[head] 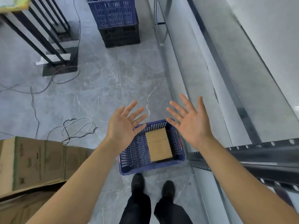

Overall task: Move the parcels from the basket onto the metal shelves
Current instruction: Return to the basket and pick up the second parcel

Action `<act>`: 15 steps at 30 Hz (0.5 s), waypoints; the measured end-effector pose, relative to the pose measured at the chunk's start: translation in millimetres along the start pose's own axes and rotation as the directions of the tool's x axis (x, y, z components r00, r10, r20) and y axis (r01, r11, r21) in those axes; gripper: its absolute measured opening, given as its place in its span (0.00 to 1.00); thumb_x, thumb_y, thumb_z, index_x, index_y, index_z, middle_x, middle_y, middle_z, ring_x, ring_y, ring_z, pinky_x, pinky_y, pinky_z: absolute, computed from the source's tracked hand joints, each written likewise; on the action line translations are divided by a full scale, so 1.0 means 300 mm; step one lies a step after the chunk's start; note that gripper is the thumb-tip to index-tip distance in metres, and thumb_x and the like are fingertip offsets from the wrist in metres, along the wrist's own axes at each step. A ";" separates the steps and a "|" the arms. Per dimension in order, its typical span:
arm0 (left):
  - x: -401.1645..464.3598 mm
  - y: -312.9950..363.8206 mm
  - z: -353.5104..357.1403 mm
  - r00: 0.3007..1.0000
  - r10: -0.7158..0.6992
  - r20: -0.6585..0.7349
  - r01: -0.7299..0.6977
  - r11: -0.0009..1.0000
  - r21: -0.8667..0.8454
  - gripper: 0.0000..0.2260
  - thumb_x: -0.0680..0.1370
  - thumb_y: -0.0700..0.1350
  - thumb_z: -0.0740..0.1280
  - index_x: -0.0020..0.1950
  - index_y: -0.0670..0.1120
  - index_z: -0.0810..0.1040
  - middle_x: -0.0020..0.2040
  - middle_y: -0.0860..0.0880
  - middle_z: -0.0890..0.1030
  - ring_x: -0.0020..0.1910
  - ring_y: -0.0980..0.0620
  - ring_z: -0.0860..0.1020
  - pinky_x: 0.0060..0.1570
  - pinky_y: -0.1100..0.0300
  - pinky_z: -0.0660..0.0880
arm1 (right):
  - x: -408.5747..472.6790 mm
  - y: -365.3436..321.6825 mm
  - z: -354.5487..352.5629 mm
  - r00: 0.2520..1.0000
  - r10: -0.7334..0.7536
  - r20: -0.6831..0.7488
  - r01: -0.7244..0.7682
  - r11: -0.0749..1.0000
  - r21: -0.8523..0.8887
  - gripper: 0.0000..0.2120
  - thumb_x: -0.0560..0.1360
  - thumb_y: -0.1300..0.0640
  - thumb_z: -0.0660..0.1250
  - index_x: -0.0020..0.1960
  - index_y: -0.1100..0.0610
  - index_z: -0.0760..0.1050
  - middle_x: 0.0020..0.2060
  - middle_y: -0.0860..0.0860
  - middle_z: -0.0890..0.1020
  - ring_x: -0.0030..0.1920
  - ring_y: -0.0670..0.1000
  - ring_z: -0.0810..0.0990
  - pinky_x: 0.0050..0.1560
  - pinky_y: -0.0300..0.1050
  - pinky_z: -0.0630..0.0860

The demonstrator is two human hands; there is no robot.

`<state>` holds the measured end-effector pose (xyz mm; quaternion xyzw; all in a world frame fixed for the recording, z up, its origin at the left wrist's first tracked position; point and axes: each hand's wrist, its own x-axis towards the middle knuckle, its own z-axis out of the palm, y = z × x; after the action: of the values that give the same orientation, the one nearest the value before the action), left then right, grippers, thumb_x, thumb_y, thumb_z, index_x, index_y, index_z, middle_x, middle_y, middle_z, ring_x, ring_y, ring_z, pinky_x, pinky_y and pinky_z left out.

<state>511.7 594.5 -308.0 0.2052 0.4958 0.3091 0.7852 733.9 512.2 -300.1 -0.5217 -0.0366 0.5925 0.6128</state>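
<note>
Hovering palms-up, left hand (124, 125), right hand (190, 122), fingers spread wide, holding nothing, above basket (137, 159), parcel (159, 147)

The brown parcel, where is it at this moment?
In the head view, the brown parcel lies inside the blue basket on the floor, toward its right side, just ahead of the person's shoes.

We're looking steeply down from head height, facing forward over the floor (100, 88), feet close below us.
</note>
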 end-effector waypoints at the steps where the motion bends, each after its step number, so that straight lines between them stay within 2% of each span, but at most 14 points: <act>1: 0.060 -0.032 -0.027 1.000 -0.022 -0.014 0.022 1.000 0.005 0.20 0.84 0.56 0.56 0.70 0.52 0.80 0.68 0.45 0.84 0.69 0.41 0.80 0.69 0.41 0.73 | 0.050 0.047 -0.032 1.000 0.015 -0.027 -0.015 1.000 -0.006 0.29 0.83 0.31 0.52 0.75 0.44 0.74 0.73 0.53 0.79 0.73 0.57 0.77 0.74 0.62 0.72; 4: 0.238 -0.162 -0.120 0.994 -0.082 -0.074 0.083 0.996 0.012 0.21 0.85 0.55 0.55 0.72 0.51 0.78 0.69 0.43 0.82 0.70 0.42 0.78 0.67 0.44 0.74 | 0.210 0.213 -0.153 0.993 0.076 -0.089 -0.081 0.995 -0.060 0.27 0.83 0.32 0.50 0.70 0.44 0.76 0.70 0.52 0.80 0.76 0.57 0.73 0.78 0.64 0.66; 6: 0.366 -0.280 -0.187 0.986 -0.119 -0.114 0.123 0.992 0.024 0.21 0.86 0.54 0.55 0.75 0.49 0.75 0.72 0.42 0.79 0.72 0.42 0.76 0.67 0.45 0.73 | 0.324 0.337 -0.250 0.985 0.113 -0.133 -0.127 0.987 -0.097 0.29 0.84 0.33 0.49 0.75 0.47 0.74 0.70 0.52 0.79 0.78 0.56 0.72 0.79 0.63 0.66; 9: 0.545 -0.479 -0.276 0.974 -0.170 -0.152 0.181 0.982 0.063 0.22 0.87 0.54 0.54 0.79 0.47 0.71 0.75 0.43 0.76 0.73 0.43 0.74 0.71 0.45 0.71 | 0.490 0.527 -0.395 0.973 0.167 -0.161 -0.193 0.967 -0.168 0.32 0.85 0.33 0.47 0.80 0.49 0.69 0.73 0.52 0.77 0.77 0.55 0.71 0.77 0.61 0.68; 13: 0.770 -0.734 -0.412 0.964 -0.195 -0.182 0.217 0.970 0.113 0.23 0.87 0.55 0.53 0.81 0.51 0.66 0.78 0.46 0.73 0.72 0.46 0.73 0.71 0.46 0.69 | 0.703 0.750 -0.584 0.960 0.215 -0.179 -0.260 0.922 -0.287 0.31 0.85 0.34 0.47 0.80 0.47 0.68 0.79 0.52 0.72 0.73 0.51 0.72 0.74 0.56 0.68; 15: 0.861 -0.836 -0.474 0.958 -0.202 -0.205 0.232 0.963 0.137 0.23 0.87 0.55 0.54 0.82 0.52 0.64 0.80 0.47 0.70 0.76 0.46 0.70 0.73 0.45 0.67 | 0.779 0.827 -0.656 0.955 0.231 -0.186 -0.284 0.893 -0.350 0.31 0.85 0.34 0.46 0.81 0.47 0.66 0.81 0.52 0.69 0.74 0.50 0.70 0.73 0.54 0.66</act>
<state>535.7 593.0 -694.3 0.1812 0.6107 0.1982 0.7449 762.7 512.2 -692.6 -0.6688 -0.0363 0.6127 0.4195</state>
